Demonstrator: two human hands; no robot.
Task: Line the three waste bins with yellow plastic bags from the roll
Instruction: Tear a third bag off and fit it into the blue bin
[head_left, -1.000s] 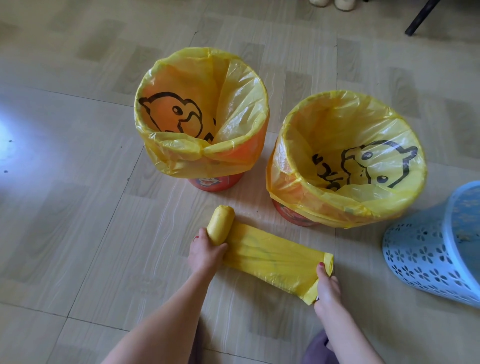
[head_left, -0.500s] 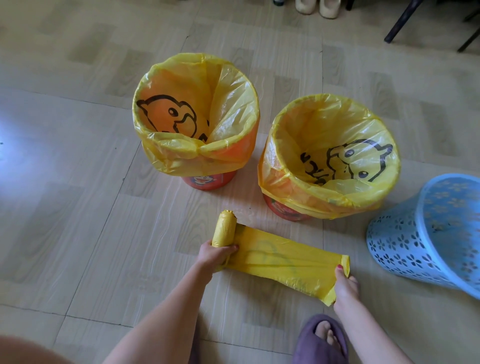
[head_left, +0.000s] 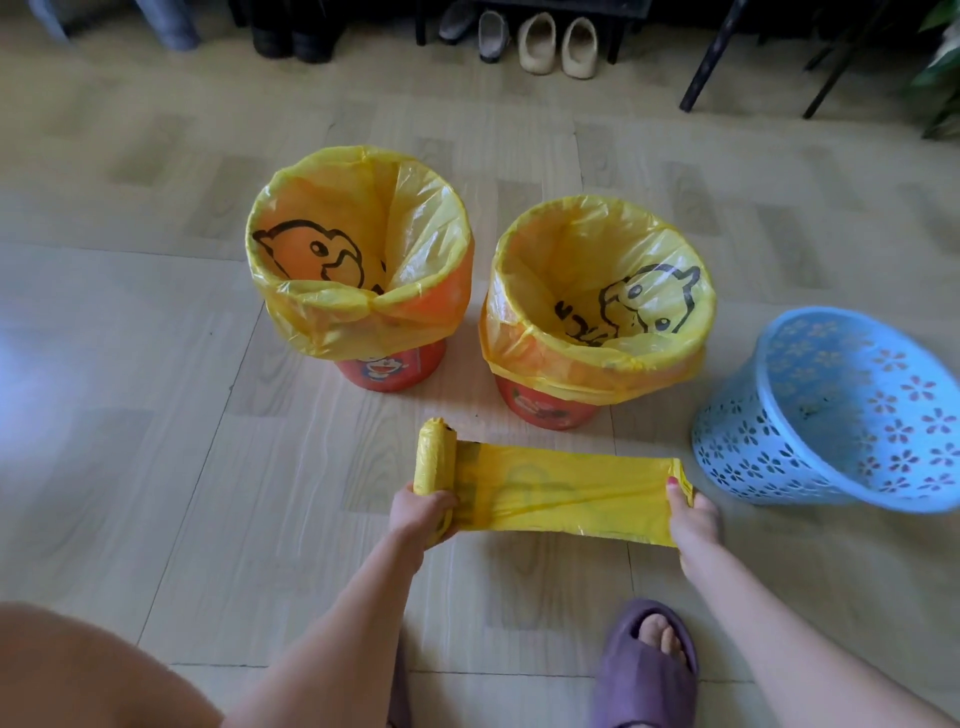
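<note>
Lifted off the floor since earlier: left hand grips roll, right hand pinches bag end, stretched taut at 6 o'clock. Two orange bins lined; blue bin, 3 o'clock, bare.

The picture's edge cuts off my blue bin. My slipper is cropped too. The orange bins' insides hide under liners.

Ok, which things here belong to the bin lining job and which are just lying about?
For the job: bag roll, pulled-out bag, left hand, right hand, two lined orange bins, blue bin.

Lying about: shoes, chair legs.
</note>
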